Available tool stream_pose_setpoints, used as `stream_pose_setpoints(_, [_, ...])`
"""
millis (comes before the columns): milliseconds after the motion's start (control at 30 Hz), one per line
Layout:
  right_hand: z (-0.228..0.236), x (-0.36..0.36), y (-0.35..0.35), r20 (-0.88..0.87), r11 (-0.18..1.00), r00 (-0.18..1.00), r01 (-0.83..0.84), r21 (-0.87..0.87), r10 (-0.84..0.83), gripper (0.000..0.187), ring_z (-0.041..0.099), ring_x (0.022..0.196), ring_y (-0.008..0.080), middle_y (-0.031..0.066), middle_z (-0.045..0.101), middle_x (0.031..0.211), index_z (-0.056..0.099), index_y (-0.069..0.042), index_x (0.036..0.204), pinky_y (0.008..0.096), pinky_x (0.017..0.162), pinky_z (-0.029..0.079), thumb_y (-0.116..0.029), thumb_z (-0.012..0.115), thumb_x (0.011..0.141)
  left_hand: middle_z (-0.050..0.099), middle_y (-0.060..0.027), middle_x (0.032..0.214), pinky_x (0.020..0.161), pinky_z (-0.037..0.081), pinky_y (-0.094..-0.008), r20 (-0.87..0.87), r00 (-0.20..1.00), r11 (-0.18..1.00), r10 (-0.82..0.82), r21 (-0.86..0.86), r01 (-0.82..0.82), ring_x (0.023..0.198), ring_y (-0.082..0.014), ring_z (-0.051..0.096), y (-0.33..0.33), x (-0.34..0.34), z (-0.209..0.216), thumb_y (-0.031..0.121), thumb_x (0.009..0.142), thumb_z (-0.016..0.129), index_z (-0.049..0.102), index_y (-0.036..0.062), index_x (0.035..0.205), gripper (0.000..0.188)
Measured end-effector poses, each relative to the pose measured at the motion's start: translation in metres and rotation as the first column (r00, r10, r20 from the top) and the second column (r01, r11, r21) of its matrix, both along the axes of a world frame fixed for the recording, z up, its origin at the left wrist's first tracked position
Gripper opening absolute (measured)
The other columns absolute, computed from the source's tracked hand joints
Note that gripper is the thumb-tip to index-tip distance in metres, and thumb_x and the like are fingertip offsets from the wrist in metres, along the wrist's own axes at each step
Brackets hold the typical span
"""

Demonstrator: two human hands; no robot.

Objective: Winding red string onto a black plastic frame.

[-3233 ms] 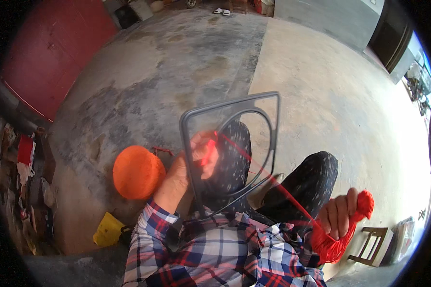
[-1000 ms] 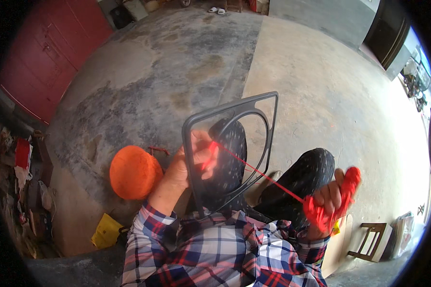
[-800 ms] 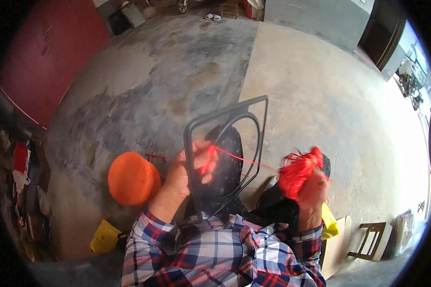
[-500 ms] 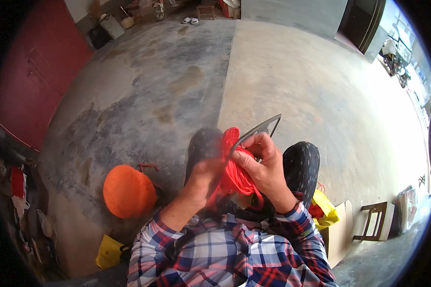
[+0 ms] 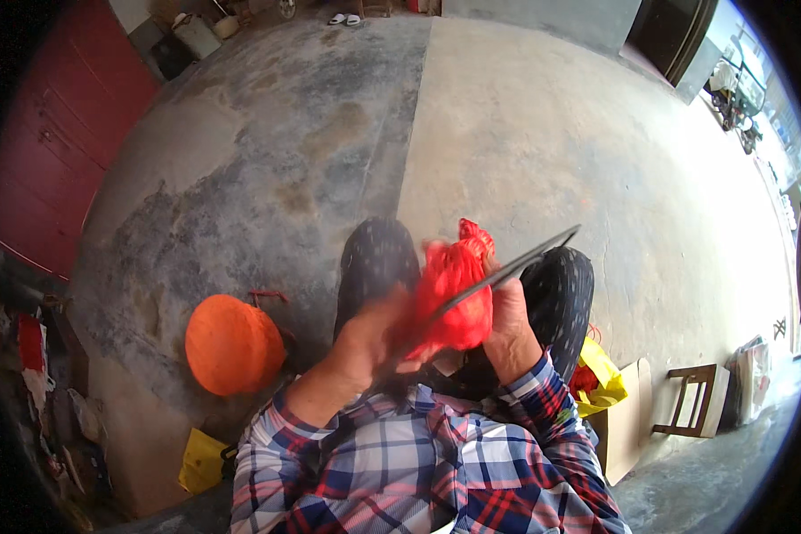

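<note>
A bundle of thin red cord [image 5: 458, 289] is held up between my knees, blurred by motion. My right hand [image 5: 510, 322] grips its right side, fingers partly hidden behind it. Against the bundle's left side is my left hand [image 5: 374, 331], its fingers too smeared to make out. A long, thin dark strip [image 5: 529, 256], seen nearly edge-on, slants across the front of the cord and sticks out beyond my right hand. Its lower left end is lost in the blur near my left hand, and its kind is unclear.
An orange round-topped object [image 5: 234, 345] stands on the concrete floor at left, near a yellow bag [image 5: 202, 461]. At right are another yellow bag [image 5: 607, 369] with red cord, a cardboard piece [image 5: 630, 427] and a small wooden stool [image 5: 696, 400]. White slippers [image 5: 344, 20] lie far off.
The bundle has turned and shifted slightly to the right. The dark strip has swung from an upright curve to a flatter slant reaching further right. My right hand has moved behind the bundle's side.
</note>
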State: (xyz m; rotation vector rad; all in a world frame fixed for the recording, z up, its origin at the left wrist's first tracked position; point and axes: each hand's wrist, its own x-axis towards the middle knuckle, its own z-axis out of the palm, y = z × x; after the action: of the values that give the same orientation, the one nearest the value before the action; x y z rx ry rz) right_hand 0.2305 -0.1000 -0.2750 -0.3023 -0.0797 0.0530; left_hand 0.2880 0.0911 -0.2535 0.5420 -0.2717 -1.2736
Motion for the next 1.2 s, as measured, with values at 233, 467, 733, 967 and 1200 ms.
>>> stream_pose_setpoints(233, [-0.025,-0.039,-0.027,-0.096,0.931,0.945,0.285,-0.227,-0.312,0.055,0.054,0.118,0.0345,0.0196,0.056,0.127,0.053,-0.003,0.123,0.0494,0.103,0.038,-0.039,0.064,0.083,0.061,-0.0169,0.093,0.046,0.043,-0.0245,0.179,0.929,0.939,0.325,0.059,-0.340,0.070,-0.0214,0.060,0.017,0.017,-0.003,0.047,0.092,0.052,0.058,-0.0003,0.111,0.051])
stream_pose_setpoints(467, [0.022,-0.072,-0.060,0.517,0.983,0.842,0.186,-0.009,-0.154,0.055,0.038,0.030,0.0131,-0.0025,0.045,0.046,0.038,-0.011,0.094,0.0328,0.049,0.037,-0.066,0.033,0.094,0.058,-0.0119,0.085,0.039,0.039,-0.0245,0.178,0.908,0.918,0.380,0.047,-0.394,0.061,-0.0165,0.056,0.029,0.041,-0.001,0.016,0.084,0.071,0.050,0.0085,0.121,0.043])
stream_pose_setpoints(733, [0.021,-0.090,-0.049,0.116,0.914,0.919,0.390,-0.110,-0.377,0.061,0.032,0.040,0.0120,0.0000,0.040,0.050,0.048,-0.007,0.095,0.0305,0.046,0.029,-0.066,0.033,0.094,0.057,-0.0107,0.083,0.039,0.039,-0.0259,0.316,0.840,0.872,0.442,0.067,-0.484,0.054,-0.0158,0.054,0.039,0.046,-0.004,0.017,0.085,0.070,0.045,0.0147,0.120,0.043])
stream_pose_setpoints(967, [-0.003,-0.083,-0.053,-0.057,0.897,0.902,0.418,-0.143,-0.429,0.053,0.035,0.047,0.0108,-0.0015,0.041,0.057,0.050,-0.006,0.097,0.0283,0.048,0.031,-0.057,0.035,0.097,0.060,-0.0120,0.086,0.042,0.043,-0.0270,0.279,0.827,0.846,0.488,0.083,-0.527,0.058,-0.0175,0.057,0.046,0.044,-0.011,0.015,0.085,0.070,0.050,0.0116,0.115,0.036])
stream_pose_setpoints(1200, [0.010,-0.048,-0.022,-0.106,0.895,0.933,0.291,-0.339,-0.344,0.058,0.061,0.105,0.0242,0.0119,0.061,0.117,0.044,0.000,0.135,0.0397,0.095,0.047,-0.026,0.064,0.086,0.062,-0.0140,0.090,0.046,0.044,-0.0281,0.341,0.814,0.831,0.470,0.140,-0.538,0.064,-0.0198,0.058,0.023,0.030,-0.003,0.018,0.088,0.067,0.055,0.0034,0.112,0.030])
